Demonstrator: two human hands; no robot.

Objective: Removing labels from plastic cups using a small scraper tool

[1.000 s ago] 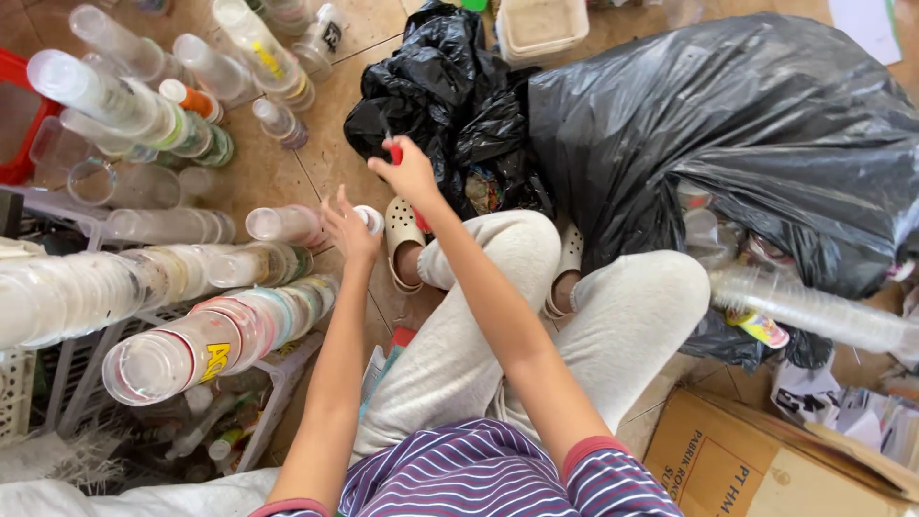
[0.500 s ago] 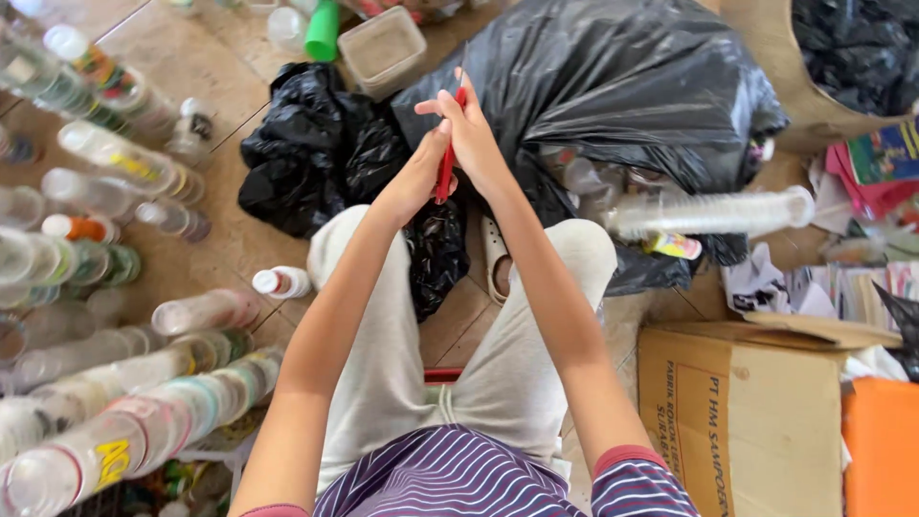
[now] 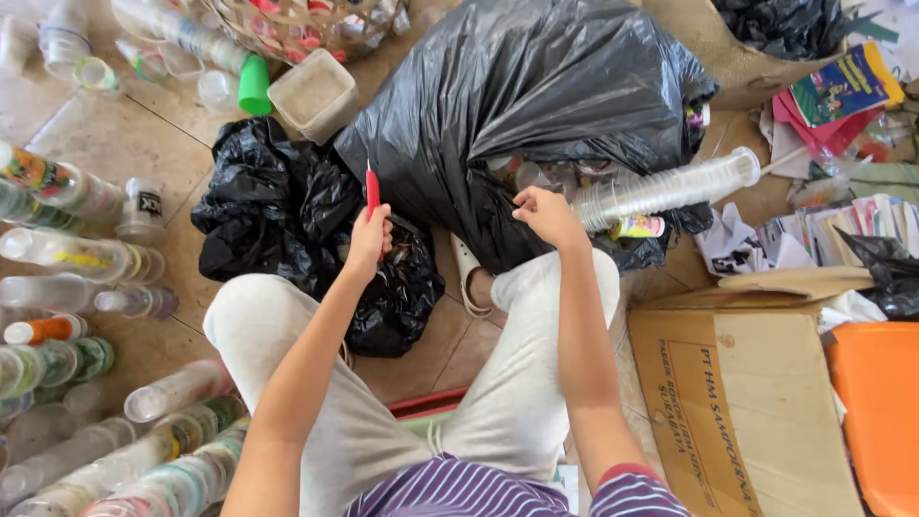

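Since the earlier frame the two hands have parted: they were pressed together around the red cutter and now work separately. Left hand (image 3: 368,239), fist closed about the red cutter (image 3: 371,191), blade end pointing up, in front of the small crumpled black bag (image 3: 287,220) on the floor. Right hand (image 3: 548,216), fingers curled and pinching the edge of the large black bag (image 3: 536,96), just beside the long stack of clear cups (image 3: 670,190) that projects from it toward the right. Judged from this view, the large bag is already opened and partly emptied; much remains inside, and sorting is unfinished. Rows of nested clear cups (image 3: 86,258), some with yellow or green printed bands, lie along the left edge of the tiled floor (image 3: 124,144). A beige square tub (image 3: 312,94) and a green cup (image 3: 254,86) sit near the far edge. A brown cardboard box (image 3: 737,412) with dark lettering lies at the near right, an orange container (image 3: 876,402) beside it; coloured paper packets (image 3: 842,91) lie at the far right corner.
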